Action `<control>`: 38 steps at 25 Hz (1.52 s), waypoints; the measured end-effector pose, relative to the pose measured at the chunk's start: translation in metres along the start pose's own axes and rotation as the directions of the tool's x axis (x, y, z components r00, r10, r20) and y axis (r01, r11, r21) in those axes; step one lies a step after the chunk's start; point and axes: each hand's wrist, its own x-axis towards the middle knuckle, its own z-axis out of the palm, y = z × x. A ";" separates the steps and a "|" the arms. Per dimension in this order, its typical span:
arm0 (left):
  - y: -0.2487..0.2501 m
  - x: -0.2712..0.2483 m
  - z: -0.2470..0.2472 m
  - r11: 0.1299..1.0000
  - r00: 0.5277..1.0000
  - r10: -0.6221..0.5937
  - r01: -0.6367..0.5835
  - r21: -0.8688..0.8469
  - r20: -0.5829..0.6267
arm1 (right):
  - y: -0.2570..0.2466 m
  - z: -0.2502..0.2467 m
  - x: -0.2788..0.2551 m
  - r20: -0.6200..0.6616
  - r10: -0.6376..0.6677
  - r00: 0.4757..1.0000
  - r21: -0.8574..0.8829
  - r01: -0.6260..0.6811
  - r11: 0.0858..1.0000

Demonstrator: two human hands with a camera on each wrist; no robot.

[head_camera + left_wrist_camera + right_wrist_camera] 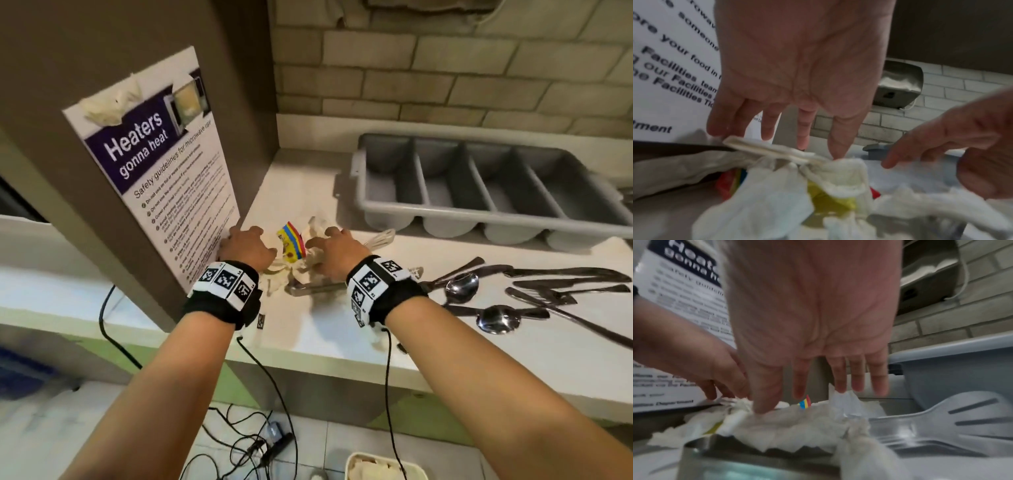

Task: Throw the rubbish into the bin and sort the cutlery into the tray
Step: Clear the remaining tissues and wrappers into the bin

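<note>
A heap of crumpled white tissues [308, 267] with a yellow, red and blue wrapper [293, 245] lies on the white counter, beside the poster panel. My left hand [246, 243] is over its left side with straight fingers [803, 129] pointing down, their tips touching a folded tissue [768, 148]. My right hand [334, 245] is spread over the right side, its thumb [760, 399] pressing on the tissues [797, 426]. Neither hand grips anything. Metal tongs [308, 289] lie partly under the heap. The grey four-compartment cutlery tray [496, 214] is at the back right. Spoons [460, 289], forks and knives [565, 274] lie loose on the right.
A brown panel with a microwave safety poster [164, 178] stands close on the left. A white bin [352, 459] holding tissue sits on the floor below, next to cables [260, 445]. A brick wall runs behind the counter, with a steel dispenser [900, 84] mounted on it.
</note>
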 end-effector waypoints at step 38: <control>0.027 -0.040 -0.053 0.692 0.880 0.161 -0.423 -0.584 -0.447 | 0.046 -0.038 -0.047 -0.629 0.195 0.752 0.575 0.283 0.768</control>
